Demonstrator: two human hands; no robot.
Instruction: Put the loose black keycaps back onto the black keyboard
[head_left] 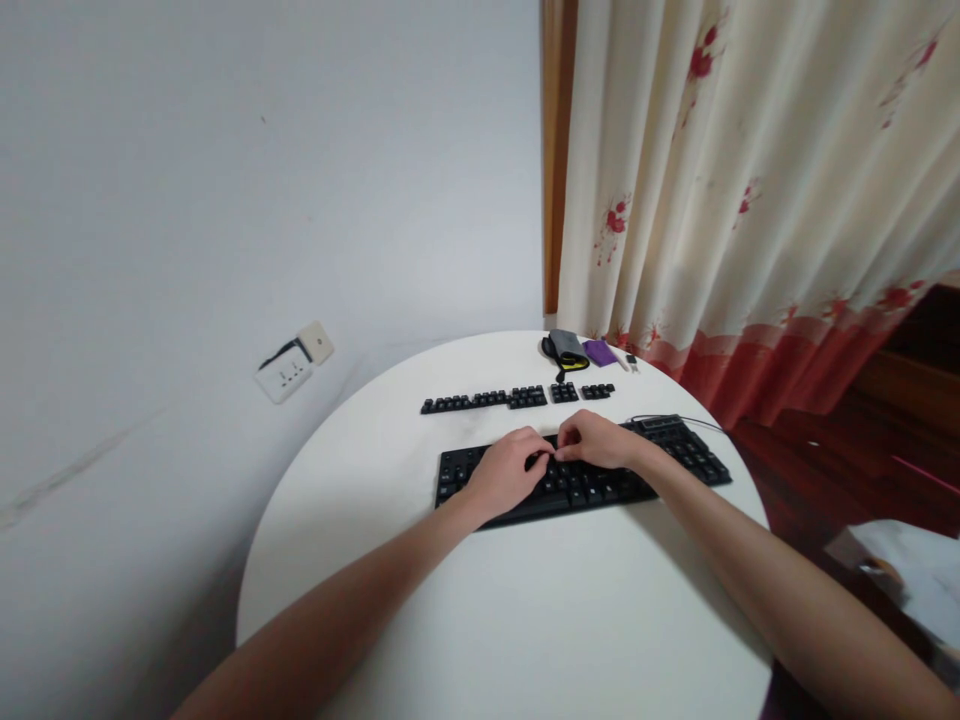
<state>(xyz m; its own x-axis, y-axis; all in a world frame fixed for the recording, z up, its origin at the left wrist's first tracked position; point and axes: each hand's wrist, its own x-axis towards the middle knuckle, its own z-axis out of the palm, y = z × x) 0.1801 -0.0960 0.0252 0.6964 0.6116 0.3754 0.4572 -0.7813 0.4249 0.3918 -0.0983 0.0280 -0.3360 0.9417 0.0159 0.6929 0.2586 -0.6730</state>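
A black keyboard (675, 455) lies across the middle of a round white table (525, 620). Both my hands rest on its middle keys. My left hand (504, 472) has its fingers curled down onto the keys. My right hand (596, 438) is bent the same way, and its fingertips meet those of the left in a pinch over one spot. Whatever is between the fingertips is too small to make out. Beyond the keyboard, a row of loose black keycaps (517, 398) lies in neat groups.
At the table's far edge sit a grey pouch with a black and yellow strap (566, 350), a purple item (600, 352) and a small tool (631, 361). A floral curtain (750, 200) hangs at the right, a wall socket (289, 375) at the left.
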